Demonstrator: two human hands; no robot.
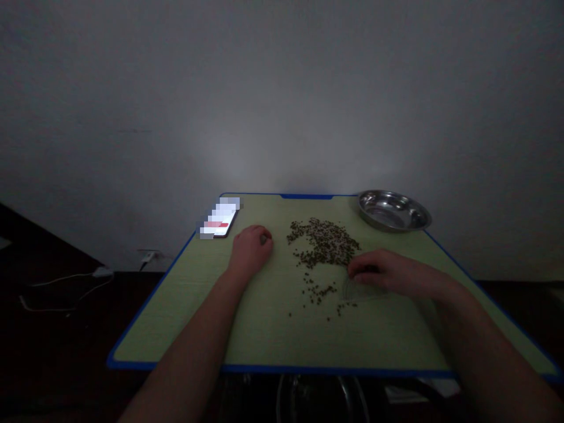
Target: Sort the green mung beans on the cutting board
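Observation:
A loose pile of small dark beans or seeds [328, 242] is spread over the middle of the pale green table [264, 329], with stray ones scattered toward the near side. At the pile's right edge, my right hand [374, 269] is closed in a pinch; whatever is between its fingertips is too small to make out. Under and beside that hand lies a clear, see-through item [362, 291] with faint curved lines, its kind unclear. My left hand [253, 247] rests on the table left of the pile, fingers curled. A greyish spot shows between thumb and fingers, too dim to name.
A shallow stainless steel bowl [393, 211] stands at the back right corner. At the back left lies a lit phone [220, 218]. The table has a blue rim [335, 370] and backs onto a grey wall [282, 106]. A white cable [103, 272] hangs at the left.

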